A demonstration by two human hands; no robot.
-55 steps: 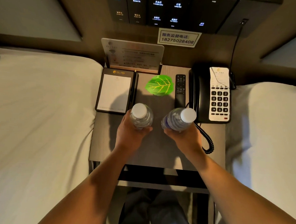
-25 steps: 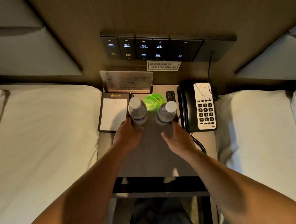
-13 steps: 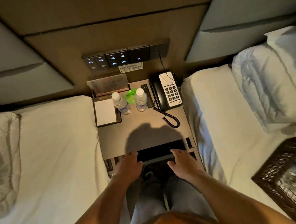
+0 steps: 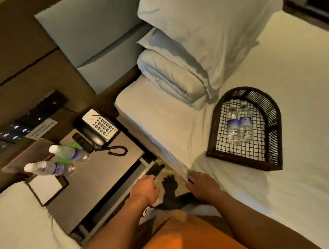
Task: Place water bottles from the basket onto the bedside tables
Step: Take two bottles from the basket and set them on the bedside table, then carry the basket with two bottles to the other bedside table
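Observation:
Two clear water bottles with white caps stand on the grey bedside table (image 4: 91, 181): one (image 4: 67, 153) nearer the phone, the other (image 4: 47, 168) beside the notepad. A dark wicker basket (image 4: 272, 139) lies on the right bed, with two more bottles (image 4: 239, 126) lying side by side inside it. My left hand (image 4: 144, 190) hovers empty, fingers spread, off the table's front right corner. My right hand (image 4: 202, 186) is also empty and spread, at the edge of the right bed, well short of the basket.
On the table are a black phone with white keypad (image 4: 98, 129), its coiled cord (image 4: 117, 151), a remote (image 4: 82, 142) and a notepad (image 4: 45, 188). White beds flank the table; pillows (image 4: 194, 54) are stacked at the right bed's head.
Both hands let go of the two bottles, which now stand on the table, and pulled back. My view has swung right, bringing the basket on the right bed fully into sight.

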